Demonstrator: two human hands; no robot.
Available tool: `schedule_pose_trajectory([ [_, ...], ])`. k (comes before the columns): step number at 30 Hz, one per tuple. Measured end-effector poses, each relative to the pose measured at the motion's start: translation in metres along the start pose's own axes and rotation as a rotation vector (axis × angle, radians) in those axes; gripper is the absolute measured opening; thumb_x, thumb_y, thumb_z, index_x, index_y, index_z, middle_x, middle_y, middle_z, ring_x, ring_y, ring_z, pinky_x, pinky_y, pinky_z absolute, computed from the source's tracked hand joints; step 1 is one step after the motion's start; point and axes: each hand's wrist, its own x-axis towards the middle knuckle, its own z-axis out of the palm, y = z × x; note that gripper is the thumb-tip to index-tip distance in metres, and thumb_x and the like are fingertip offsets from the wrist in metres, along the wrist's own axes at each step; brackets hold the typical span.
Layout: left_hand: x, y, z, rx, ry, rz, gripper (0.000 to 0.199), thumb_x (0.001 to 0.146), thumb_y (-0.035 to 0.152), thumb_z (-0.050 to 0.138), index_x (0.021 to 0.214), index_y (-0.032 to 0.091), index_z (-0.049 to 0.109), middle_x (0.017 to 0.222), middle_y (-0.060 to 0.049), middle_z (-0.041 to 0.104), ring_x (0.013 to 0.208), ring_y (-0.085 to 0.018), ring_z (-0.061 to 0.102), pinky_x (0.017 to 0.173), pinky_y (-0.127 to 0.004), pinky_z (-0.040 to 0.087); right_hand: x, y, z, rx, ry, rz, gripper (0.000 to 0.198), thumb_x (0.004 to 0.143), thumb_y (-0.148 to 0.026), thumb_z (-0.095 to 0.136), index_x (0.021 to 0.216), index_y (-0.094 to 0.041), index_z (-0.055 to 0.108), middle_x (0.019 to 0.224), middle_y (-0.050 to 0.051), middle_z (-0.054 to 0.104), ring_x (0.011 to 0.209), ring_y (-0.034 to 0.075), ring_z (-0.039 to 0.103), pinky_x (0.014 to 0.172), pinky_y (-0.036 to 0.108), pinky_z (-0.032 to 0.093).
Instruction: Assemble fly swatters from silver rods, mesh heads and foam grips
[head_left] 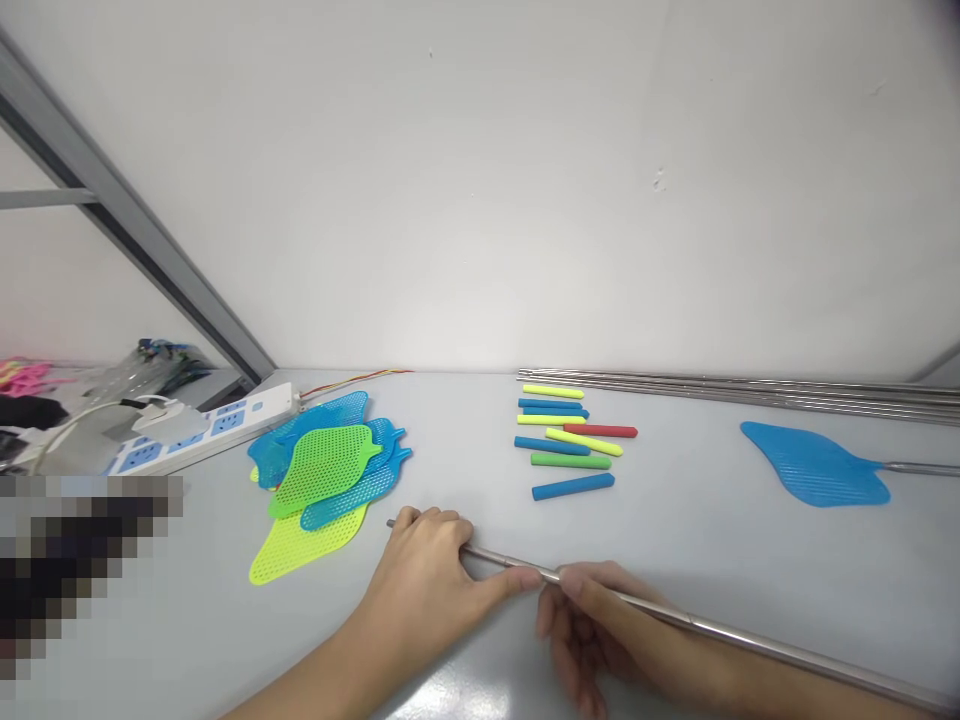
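Observation:
A thin telescopic metal rod (757,640) runs slantwise across the front of the table, its narrow end at the left. My left hand (435,565) is closed round the rod near that tip, its thumb stretched along the metal. My right hand (592,620) pinches the same rod farther right, between thumb and fingers. Left of my hands lies a pile of perforated fly swatter heads, with a green swatter head (326,468) on top and a yellow one (307,545) underneath. Beyond my hands lie several coloured plastic tubes, among them a blue tube (574,487) and a red tube (611,431).
A blue fly swatter (817,465) with a metal rod lies at the right. Several thin metal rods (712,388) lie along the wall. A power strip (225,425) with plugs and wires sits at the left, beside a grey metal frame (142,210).

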Motion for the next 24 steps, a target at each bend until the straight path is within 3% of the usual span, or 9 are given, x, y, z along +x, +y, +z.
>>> schedule_pose_trajectory([
  [4, 0.0001, -0.0030, 0.0044, -0.009, -0.043, -0.033, 0.058, 0.064, 0.073, 0.042, 0.045, 0.018, 0.039, 0.047, 0.000, 0.045, 0.051, -0.016, 0.043, 0.047, -0.025, 0.023, -0.0009, -0.0043, 0.0020, -0.023, -0.020, -0.002, 0.051, 0.083, -0.057, 0.037, 0.076, -0.009, 0.054, 0.055, 0.003, 0.055, 0.042, 0.008, 0.049, 0.046, 0.021, 0.040],
  [8, 0.0015, -0.0043, 0.0065, 0.009, -0.070, -0.009, 0.056, 0.065, 0.069, 0.045, 0.043, 0.018, 0.034, 0.041, 0.003, 0.032, 0.043, -0.012, 0.033, 0.045, -0.025, 0.015, -0.0020, -0.0040, 0.0020, -0.069, -0.022, -0.014, 0.054, 0.082, -0.060, 0.035, 0.075, -0.009, 0.053, 0.056, 0.003, 0.054, 0.043, 0.008, 0.049, 0.047, 0.022, 0.039],
  [14, 0.0027, -0.0016, 0.0022, 0.007, -0.035, 0.054, 0.054, 0.066, 0.063, 0.049, 0.042, 0.017, 0.033, 0.044, 0.002, 0.036, 0.047, -0.013, 0.036, 0.046, -0.025, 0.017, -0.0040, -0.0038, 0.0032, -0.109, -0.009, -0.029, 0.051, 0.083, -0.057, 0.036, 0.076, -0.010, 0.053, 0.056, 0.003, 0.055, 0.043, 0.008, 0.049, 0.047, 0.022, 0.039],
  [24, 0.0036, -0.0010, 0.0034, -0.016, -0.071, 0.024, 0.057, 0.067, 0.065, 0.046, 0.043, 0.017, 0.027, 0.042, 0.004, 0.028, 0.043, -0.010, 0.028, 0.045, -0.025, 0.013, -0.0035, -0.0046, 0.0030, -0.100, -0.008, -0.017, 0.053, 0.081, -0.060, 0.035, 0.075, -0.010, 0.053, 0.055, 0.003, 0.054, 0.042, 0.009, 0.049, 0.046, 0.022, 0.040],
])
